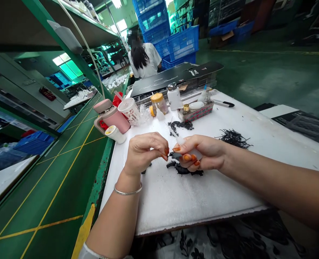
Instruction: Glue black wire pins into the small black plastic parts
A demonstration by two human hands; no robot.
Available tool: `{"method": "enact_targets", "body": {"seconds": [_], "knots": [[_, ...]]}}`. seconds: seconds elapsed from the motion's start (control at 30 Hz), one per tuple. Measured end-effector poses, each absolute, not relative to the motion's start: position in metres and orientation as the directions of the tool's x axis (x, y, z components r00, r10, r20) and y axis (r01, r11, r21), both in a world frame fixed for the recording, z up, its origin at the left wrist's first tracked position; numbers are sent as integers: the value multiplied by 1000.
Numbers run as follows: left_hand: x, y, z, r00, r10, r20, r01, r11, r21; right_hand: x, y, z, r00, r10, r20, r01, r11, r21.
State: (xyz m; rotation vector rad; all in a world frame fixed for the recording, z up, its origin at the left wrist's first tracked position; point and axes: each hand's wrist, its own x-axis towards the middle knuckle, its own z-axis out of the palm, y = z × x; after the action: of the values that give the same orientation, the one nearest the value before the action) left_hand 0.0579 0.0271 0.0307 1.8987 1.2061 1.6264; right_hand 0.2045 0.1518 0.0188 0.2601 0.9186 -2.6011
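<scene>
My left hand point(146, 151), with a silver bangle at the wrist, is closed in a pinch at its fingertips, beside a small black piece point(175, 155). My right hand point(199, 153) wraps round a whitish translucent bottle point(196, 154), whose pale tip points up and left. The fingertips of both hands nearly meet around the black piece. What my left fingers pinch is too small to name. Below the hands, several black pieces point(185, 169) lie on the white tabletop point(170, 205). Beyond them are small black rings point(185, 125) and, to the right, a pile of thin black sticks point(233, 138).
At the back left stand a pink mug point(115, 117), a paper cup point(129, 110) and a small white jar point(115, 134). Farther back are a yellow-lidded jar point(158, 103), a white bottle point(174, 97), a small box point(195, 112) and a cutter point(223, 103). A person point(146, 59) sits beyond.
</scene>
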Motion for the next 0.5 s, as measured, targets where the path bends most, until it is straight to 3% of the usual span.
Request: {"method": "enact_targets", "body": {"seconds": [0.17, 0.5], "knots": [[58, 29, 28, -102, 790, 604, 337, -544, 768, 204, 151, 17, -912, -284, -297, 404, -752, -521], [61, 36, 18, -222, 803, 554, 265, -497, 826, 204, 152, 23, -927, -66, -370, 264, -815, -515]]}}
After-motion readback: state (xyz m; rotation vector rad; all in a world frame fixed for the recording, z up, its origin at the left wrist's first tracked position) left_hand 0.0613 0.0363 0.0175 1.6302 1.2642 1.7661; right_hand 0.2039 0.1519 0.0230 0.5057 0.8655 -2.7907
